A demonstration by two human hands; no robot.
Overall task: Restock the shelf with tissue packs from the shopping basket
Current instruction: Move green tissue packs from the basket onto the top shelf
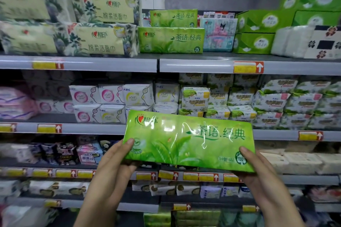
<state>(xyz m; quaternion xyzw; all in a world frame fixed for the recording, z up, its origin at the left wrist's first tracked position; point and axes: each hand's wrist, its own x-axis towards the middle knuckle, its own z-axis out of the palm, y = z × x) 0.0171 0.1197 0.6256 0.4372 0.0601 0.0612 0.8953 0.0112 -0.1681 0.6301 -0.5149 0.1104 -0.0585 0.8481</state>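
My left hand point(118, 160) grips the left end of a green tissue pack point(188, 140), thumb laid on its glossy front and the fingers curled behind and under it. My right hand point(258, 169) grips the lower right corner the same way, thumb on the front beside the round "100%" mark. Between the two hands the pack is held in the air, long side across, printed face toward me, tilted slightly down to the right. It hangs in front of the middle shelves, its upper edge about level with the rail of the second shelf point(92, 128). Behind it on that shelf stand white pad packets point(110, 97) with pink and yellow rings, and to their right green-and-white packets point(195, 96). Higher up, on the top shelf point(184, 64), two matching green packs point(171, 39) sit one above the other. Left of them are floral packs point(103, 40) in two layers. Just right of them is a pastel pack point(218, 35), then green boxes point(254, 42) and white bundles point(291, 42). Yellow price tags point(248, 67) with red arrows sit on the shelf rails.
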